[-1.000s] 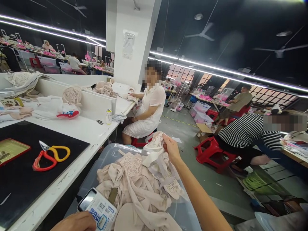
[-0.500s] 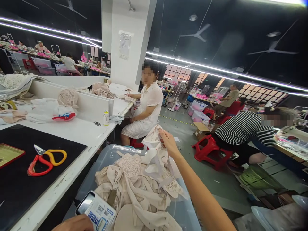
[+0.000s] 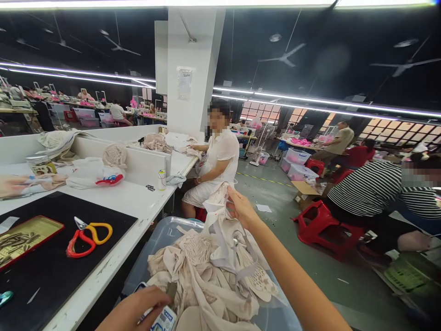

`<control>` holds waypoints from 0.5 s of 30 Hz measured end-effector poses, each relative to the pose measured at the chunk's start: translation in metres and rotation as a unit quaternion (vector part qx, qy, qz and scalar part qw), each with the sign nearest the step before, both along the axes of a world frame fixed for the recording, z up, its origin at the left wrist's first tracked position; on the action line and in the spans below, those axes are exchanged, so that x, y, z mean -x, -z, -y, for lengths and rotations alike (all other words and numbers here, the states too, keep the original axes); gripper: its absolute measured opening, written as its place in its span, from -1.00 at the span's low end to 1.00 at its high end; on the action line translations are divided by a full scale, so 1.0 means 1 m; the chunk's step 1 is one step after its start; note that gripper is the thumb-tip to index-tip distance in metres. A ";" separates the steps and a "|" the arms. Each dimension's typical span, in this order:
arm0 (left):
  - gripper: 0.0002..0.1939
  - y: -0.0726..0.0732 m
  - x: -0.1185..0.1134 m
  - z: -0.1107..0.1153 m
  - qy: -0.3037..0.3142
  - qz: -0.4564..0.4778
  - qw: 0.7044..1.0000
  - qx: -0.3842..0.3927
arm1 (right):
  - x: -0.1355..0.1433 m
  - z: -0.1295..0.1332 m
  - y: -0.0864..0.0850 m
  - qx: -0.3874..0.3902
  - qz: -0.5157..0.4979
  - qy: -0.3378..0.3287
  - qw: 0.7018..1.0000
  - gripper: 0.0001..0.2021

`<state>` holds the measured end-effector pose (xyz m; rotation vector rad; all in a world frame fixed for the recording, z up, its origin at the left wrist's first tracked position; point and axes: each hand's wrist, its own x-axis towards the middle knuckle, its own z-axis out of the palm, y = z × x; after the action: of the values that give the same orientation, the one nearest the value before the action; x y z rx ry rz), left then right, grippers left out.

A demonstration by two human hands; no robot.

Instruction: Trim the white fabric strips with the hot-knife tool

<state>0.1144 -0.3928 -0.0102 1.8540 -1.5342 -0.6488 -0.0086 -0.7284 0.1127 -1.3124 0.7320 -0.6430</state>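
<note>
My right hand pinches the upper edge of a beige lace bra, lifted at the far side of a clear bluish plastic bin. Its pale straps hang down onto a heap of similar beige lace garments that fills the bin. At the near left of the heap, my left hand hovers low with thumb and forefinger apart. It partly covers a white printed device, like a phone or power bank. The fingertips are close to a small olive strip; whether they touch it is unclear.
Left stands a white table with a black mat, red-and-yellow scissors and a red-rimmed tray. A co-worker in white sits ahead. To the right are a red stool and a person in stripes.
My left hand has moved up and right across the white device toward the garments. My right hand still pinches the bra. The view has turned slightly left.
</note>
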 end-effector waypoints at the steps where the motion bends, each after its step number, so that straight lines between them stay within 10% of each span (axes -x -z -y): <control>1: -0.73 -0.004 0.000 0.009 -0.020 -0.009 1.000 0.015 | -0.002 -0.002 -0.002 -0.008 0.004 -0.007 1.000 -0.59; 8: -0.56 -0.029 -0.003 0.089 -0.146 -0.255 0.951 0.095 | -0.017 -0.021 -0.010 -0.061 0.042 -0.068 0.995 -0.65; 15: -0.37 -0.033 0.007 0.138 -0.123 -0.421 0.886 0.155 | -0.030 -0.040 -0.012 -0.083 0.062 -0.124 0.987 -0.65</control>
<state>0.1075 -0.5303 0.0232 1.2246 -0.7540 -0.8699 0.0218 -0.6885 0.1247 -1.1759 0.4988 -0.4489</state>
